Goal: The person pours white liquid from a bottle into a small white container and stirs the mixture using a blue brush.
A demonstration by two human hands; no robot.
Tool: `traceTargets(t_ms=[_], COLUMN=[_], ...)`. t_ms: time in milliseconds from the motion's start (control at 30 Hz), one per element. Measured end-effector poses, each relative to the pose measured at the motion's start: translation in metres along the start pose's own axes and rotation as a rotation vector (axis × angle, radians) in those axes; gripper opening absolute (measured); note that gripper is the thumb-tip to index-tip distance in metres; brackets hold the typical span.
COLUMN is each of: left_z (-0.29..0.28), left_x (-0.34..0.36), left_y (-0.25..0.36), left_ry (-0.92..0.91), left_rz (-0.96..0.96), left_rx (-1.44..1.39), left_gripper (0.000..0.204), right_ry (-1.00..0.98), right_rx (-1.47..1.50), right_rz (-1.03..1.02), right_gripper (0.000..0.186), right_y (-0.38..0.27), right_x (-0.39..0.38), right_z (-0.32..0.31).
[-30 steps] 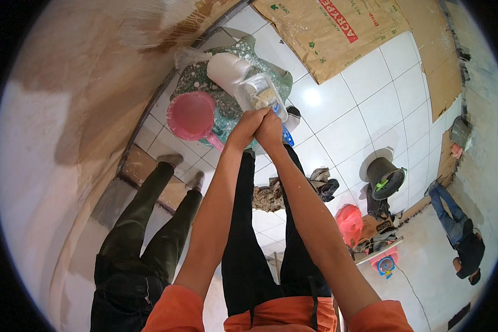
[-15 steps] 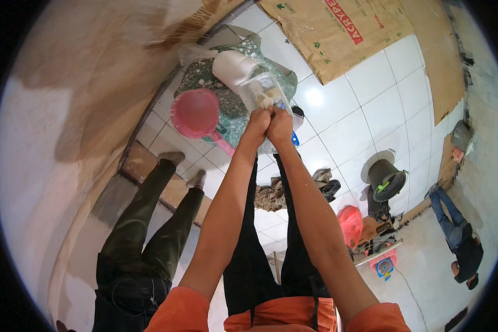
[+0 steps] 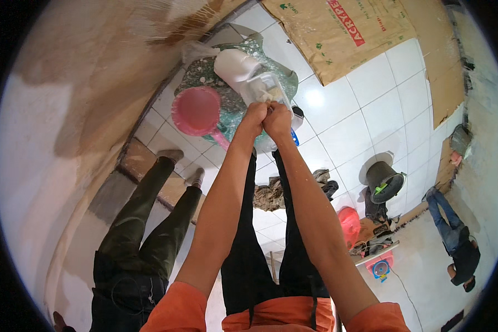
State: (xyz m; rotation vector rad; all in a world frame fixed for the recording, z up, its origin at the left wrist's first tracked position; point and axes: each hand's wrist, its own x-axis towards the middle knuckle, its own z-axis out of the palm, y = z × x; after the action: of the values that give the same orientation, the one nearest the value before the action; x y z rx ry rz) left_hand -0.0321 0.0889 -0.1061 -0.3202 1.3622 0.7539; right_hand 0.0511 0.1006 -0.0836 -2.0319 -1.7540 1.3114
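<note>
Head view, looking straight down: the white glazed tile floor (image 3: 365, 116) fills the right half, and a curved beige plastered wall (image 3: 77, 110) bends along the left. A flattened brown cardboard sheet (image 3: 337, 33) lies on the tiles at the top. A second person in dark green trousers (image 3: 144, 221) stands to the left, feet near a brown step. Against the wall sits a round green speckled basin (image 3: 205, 72), with a pink round plastic scoop (image 3: 196, 110) resting on its near side and a white plastic jug (image 3: 235, 66) lying over its far side. Farther right on the tiles stand a black bucket (image 3: 384, 180) and a small red bucket (image 3: 348, 224).

Both bare forearms reach forward over the basin's right edge, wrists touching. The left hand (image 3: 254, 116) and right hand (image 3: 278, 119) are closed side by side, fingers curled tight around the near end of a clear plastic bag (image 3: 265, 88) with pale contents. The bag points away from the hands and lies just beside the white jug.
</note>
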Motion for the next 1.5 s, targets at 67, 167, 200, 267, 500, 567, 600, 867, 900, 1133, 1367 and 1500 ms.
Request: traceTargets(t_ms=[67, 167, 200, 267, 500, 567, 600, 867, 900, 1133, 1367, 1500], left_z=[0.006, 0.010, 0.008, 0.007, -0.001, 0.004, 0.009, 0.002, 0.003, 0.008, 0.004, 0.010], left_x=[-0.003, -0.003, -0.001, 0.003, 0.017, 0.014, 0.012, 0.024, 0.024, 0.023, 0.014, -0.001], left_y=[0.005, 0.010, 0.010, 0.009, 0.001, 0.003, 0.005, 0.006, 0.006, 0.007, 0.007, 0.010], left_ry=[0.022, 0.047, 0.019, -0.012, -0.021, -0.029, -0.014, -0.086, -0.080, -0.031, -0.031, 0.012], left_rz=[-0.015, -0.017, -0.003, 0.010, -0.035, -0.051, -0.041, -0.019, -0.026, 0.084, 0.097, 0.115], left_rx=[0.012, 0.042, 0.038, 0.033, 0.000, 0.009, 0.006, 0.180, 0.211, 0.264, 0.335, 0.322], left_gripper=[0.023, 0.020, 0.020, 0.020, 0.016, 0.016, 0.016, 0.024, 0.024, 0.026, 0.027, 0.031], right_ry=[0.020, 0.005, 0.004, 0.026, -0.061, -0.052, -0.050, -0.087, -0.084, -0.038, -0.107, -0.111], right_rx=[0.067, 0.087, 0.087, 0.003, -0.116, -0.095, -0.097, -0.126, -0.128, -0.137, -0.156, -0.148], right_rz=[-0.012, 0.001, -0.001, -0.032, 0.078, 0.057, 0.058, 0.074, 0.071, 0.052, 0.090, 0.057], right_gripper=[0.024, 0.026, 0.026, 0.027, 0.033, 0.032, 0.032, 0.028, 0.028, 0.028, 0.026, 0.032], right_y=[0.002, 0.004, 0.004, 0.006, 0.010, 0.014, 0.015, -0.007, -0.008, -0.006, -0.009, -0.008], right_x=[0.002, 0.004, 0.004, 0.005, 0.005, 0.007, 0.008, 0.002, 0.002, -0.001, -0.005, -0.012], right_z=[0.002, 0.003, 0.004, 0.004, 0.008, 0.007, 0.005, -0.009, -0.010, -0.008, -0.011, -0.010])
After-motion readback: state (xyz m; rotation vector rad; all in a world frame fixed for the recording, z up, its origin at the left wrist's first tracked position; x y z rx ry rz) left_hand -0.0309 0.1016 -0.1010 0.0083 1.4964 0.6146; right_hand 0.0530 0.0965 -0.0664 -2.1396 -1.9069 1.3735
